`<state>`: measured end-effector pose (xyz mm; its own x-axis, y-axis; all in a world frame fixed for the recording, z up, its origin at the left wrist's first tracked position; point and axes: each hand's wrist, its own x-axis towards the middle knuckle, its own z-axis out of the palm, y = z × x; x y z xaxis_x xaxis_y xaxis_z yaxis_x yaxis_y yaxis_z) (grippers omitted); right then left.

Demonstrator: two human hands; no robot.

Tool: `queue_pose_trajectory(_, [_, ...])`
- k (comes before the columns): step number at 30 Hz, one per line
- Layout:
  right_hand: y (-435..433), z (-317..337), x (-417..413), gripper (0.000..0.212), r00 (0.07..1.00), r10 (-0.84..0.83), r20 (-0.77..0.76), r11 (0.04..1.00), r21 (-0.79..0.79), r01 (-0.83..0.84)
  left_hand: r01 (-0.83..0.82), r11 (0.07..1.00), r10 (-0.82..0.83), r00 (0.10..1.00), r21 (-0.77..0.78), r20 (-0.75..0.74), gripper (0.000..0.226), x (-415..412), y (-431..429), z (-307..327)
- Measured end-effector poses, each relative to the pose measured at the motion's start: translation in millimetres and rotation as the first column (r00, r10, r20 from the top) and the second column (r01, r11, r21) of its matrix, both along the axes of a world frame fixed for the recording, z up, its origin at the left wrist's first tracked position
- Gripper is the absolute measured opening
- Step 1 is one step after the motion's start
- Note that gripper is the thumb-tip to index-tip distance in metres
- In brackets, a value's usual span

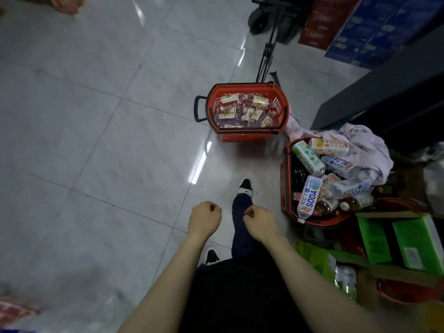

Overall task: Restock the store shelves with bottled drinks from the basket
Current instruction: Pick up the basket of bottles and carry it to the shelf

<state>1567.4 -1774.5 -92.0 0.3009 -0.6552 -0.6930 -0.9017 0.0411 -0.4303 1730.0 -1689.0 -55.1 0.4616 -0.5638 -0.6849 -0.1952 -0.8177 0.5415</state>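
Both hands are empty: the left hand and right hand are curled into fists, holding nothing. A red basket of pink bottles stands on the floor at one o'clock. A second basket, heaped with soda bottles, sits at three o'clock below the dark shelf (its stock is out of view). The person should step close, crouch and take a top bottle by its body, because the heap looks ready to slide.
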Motion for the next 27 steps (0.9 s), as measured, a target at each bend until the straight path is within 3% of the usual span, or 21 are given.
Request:
queue_pose_trajectory(6, [-138.1, -8.5, 50.3, 0.017, 1.0, -0.023, -0.003, 0.997, 0.073, 0.023, -0.005, 0.996, 0.005, 1.0, 0.085, 0.005, 0.016, 55.7, -146.1, -1.4])
queue_pose_trajectory(11, [-239.0, -5.6, 81.1, 0.023, 0.996, -0.081, -0.03, 0.993, 0.085, 0.084, -0.038, 0.996, 0.04, 0.999, 0.083, -0.024, 0.024, 85.3, -253.1, -1.9])
queue_pose_trajectory(19, [-338.7, -40.6, 129.8, 0.018, 0.939, -0.327, -0.108, 0.923, 0.178, 0.341, -0.036, 0.984, 0.054, 0.993, 0.177, -0.1, 0.03, 146.6, -345.9, -38.7])
queue_pose_trajectory(24, [-380.7, -68.2, 151.7, 0.02, 0.902, -0.39, -0.184, 0.879, 0.218, 0.425, 0.085, 0.952, -0.032, 0.983, 0.295, -0.18, 0.027, 196.7, -390.0, -69.2])
queue_pose_trajectory(27, [-413.9, -85.0, 156.1, 0.019, 0.855, -0.463, -0.232, 0.822, 0.249, 0.512, -0.012, 0.933, 0.096, 0.972, 0.36, -0.215, 0.028, 231.5, -412.0, -88.7])
